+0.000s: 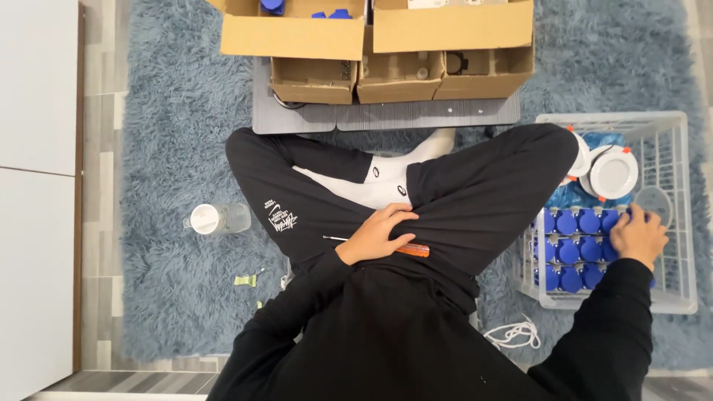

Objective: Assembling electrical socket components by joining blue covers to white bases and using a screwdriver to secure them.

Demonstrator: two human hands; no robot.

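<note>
A person in black clothes and white socks sits cross-legged on a shaggy blue-grey rug (171, 148), seen from directly above.

At the far left, a clear plastic bottle (217, 218) with a white cap lies on its side on the rug, well apart from the person. Near it, closer to the person's knee, lies a small green wrapper (245, 280).

In the middle, the left hand (375, 236) rests on the lap, fingers curled loosely over a screwdriver (412, 250) with an orange handle; its thin metal shaft pokes out to the left of the hand. I cannot tell whether the fingers actually grip the tool or only lie on it.

Above the legs, a grey board (386, 115) carries several open cardboard boxes (401, 44).

To the right, a white wire basket (679, 223) sits on the rug just beside the knee. It holds rows of blue round parts (568, 252), and above them white round light fittings (613, 172) with orange clips. The right hand (639, 236) reaches into the basket, fingers bent down onto the blue parts at the right end of the rows; whether it has closed on one is hidden.

Below the basket lies a coiled white cord (512, 334).
</note>
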